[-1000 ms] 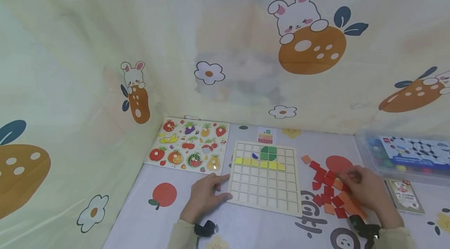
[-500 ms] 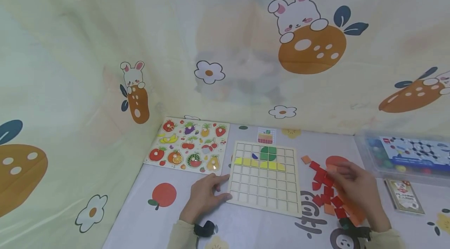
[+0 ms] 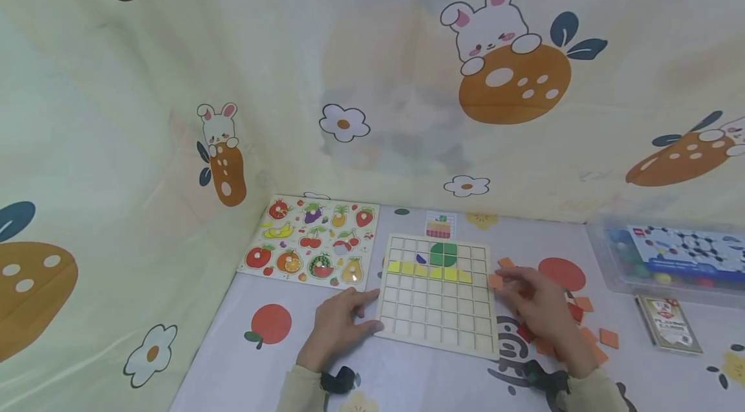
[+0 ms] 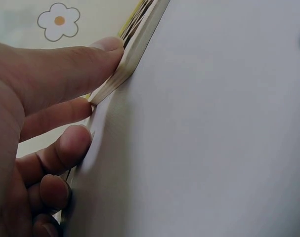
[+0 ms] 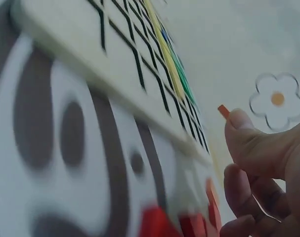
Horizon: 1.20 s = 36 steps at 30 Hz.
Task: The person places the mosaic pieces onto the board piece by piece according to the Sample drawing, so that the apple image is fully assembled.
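My right hand [image 3: 538, 305] pinches a small orange square tile [image 3: 495, 281] between thumb and fingertips, right at the right edge of the wooden grid board [image 3: 442, 334]. The right wrist view shows that tile [image 5: 223, 111] edge-on at the thumb tip. On the board lie a row of yellow tiles [image 3: 436, 273], green leaf-like pieces [image 3: 444, 255] and a small blue piece [image 3: 421, 259]. At the lower left side of the board, my left hand [image 3: 340, 323] rests its thumb and index finger against the edge. Red and orange tiles [image 3: 608, 337] lie partly hidden under my right hand.
A small picture card [image 3: 441, 224] lies behind the board. Left of it is a fruit puzzle board [image 3: 314, 240]. To the right are a clear plastic box [image 3: 687, 257] and a playing card pack [image 3: 669, 325]. Patterned cloth rises behind and at the left.
My right hand has moved left from the tile pile to the board's right edge, carrying an orange tile. The left hand keeps its place at the board.
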Tool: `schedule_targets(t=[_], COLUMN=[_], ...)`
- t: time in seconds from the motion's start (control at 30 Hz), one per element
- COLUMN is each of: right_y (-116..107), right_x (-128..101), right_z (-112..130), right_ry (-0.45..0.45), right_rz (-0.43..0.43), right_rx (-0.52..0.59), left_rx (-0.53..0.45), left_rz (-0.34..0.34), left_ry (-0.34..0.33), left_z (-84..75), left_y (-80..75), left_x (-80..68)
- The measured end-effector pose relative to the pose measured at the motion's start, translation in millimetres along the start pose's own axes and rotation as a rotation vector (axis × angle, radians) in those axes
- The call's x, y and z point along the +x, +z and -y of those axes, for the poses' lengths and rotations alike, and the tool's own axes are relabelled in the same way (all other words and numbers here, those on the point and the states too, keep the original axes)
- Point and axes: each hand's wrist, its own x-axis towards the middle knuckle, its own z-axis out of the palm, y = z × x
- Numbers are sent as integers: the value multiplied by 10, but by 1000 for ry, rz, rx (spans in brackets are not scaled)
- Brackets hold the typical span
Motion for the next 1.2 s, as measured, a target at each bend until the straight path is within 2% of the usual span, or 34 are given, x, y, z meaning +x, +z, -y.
schedule_targets(t=[0.2, 0.4, 0.83, 1.2], right_y=[196, 289, 330, 325], right_x=[5, 7, 44, 31], right_z=[141, 177, 164, 193], right_ry=[10, 24, 17, 98], right_rz=[43, 74, 89, 125], right_rx=[11, 2, -42, 4], left_rx=[-5, -6, -5, -8], left_rz=[2, 10, 6, 2], left_ry=[-1, -10, -8, -14], left_z=[14, 10, 12, 13], left_y=[25, 40, 26, 14], left_x=[11, 7, 4, 6])
